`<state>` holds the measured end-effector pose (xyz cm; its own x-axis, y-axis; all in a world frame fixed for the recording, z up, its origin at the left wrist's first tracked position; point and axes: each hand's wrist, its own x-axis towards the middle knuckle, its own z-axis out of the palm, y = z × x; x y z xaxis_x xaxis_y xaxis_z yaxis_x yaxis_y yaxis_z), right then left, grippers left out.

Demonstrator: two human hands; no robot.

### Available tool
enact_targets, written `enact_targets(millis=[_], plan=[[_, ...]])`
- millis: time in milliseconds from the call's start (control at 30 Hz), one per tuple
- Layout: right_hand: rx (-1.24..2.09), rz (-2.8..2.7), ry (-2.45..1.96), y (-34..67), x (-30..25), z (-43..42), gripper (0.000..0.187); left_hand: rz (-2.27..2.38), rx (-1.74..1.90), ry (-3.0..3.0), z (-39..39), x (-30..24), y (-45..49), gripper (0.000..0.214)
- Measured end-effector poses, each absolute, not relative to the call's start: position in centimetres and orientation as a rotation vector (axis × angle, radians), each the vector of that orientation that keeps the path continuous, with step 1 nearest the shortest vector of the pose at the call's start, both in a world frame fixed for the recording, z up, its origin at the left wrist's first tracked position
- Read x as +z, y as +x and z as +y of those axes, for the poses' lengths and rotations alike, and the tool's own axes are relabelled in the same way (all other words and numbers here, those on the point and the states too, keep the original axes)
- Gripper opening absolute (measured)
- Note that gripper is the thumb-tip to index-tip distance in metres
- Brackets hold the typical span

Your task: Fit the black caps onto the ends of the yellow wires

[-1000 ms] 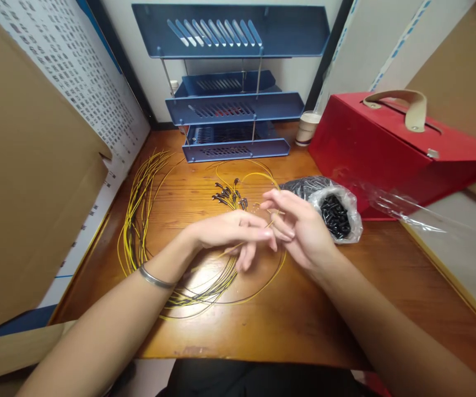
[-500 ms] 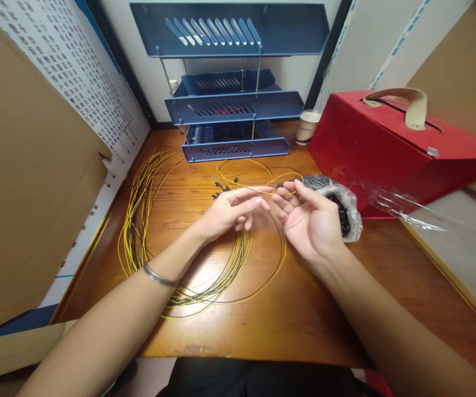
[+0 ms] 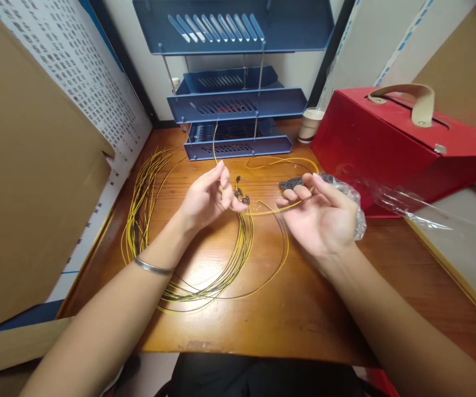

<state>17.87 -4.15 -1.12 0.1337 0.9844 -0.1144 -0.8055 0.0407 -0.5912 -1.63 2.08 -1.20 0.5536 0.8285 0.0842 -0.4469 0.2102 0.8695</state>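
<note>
My left hand pinches a yellow wire between thumb and fingers, and a free length of it sticks up above the fingertips. My right hand is turned palm up, its fingers curled on a yellow wire that runs across from the left hand and loops behind. Between the hands, small black connectors sit at the ends of a coiled bundle of yellow and black wires lying on the table. Behind the right hand is a clear plastic bag, partly hidden, with black pieces in it.
A blue tiered tray rack stands at the back, with a paper cup beside it. To the right is a red box with a beige handle. Cardboard borders the wooden table on the left.
My left hand has moved left and away from the right hand, now holding a wire end upright. The right hand has shifted slightly right, and its fingers have curled in.
</note>
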Motion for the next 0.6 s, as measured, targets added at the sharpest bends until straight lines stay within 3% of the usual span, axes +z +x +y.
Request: enact_targets(millis=[233,600], plan=[[1.398,-0.344,-0.616,18.4,-0.5,-4.1,0.013,0.523,0.612,1.133,2.5,0.7,-4.1,0.043],[1.264,-0.503,-0.801,19.4,-0.3,-3.8,0.023,1.380,-0.076,1.788,3.8,2.3,-10.9,0.045]])
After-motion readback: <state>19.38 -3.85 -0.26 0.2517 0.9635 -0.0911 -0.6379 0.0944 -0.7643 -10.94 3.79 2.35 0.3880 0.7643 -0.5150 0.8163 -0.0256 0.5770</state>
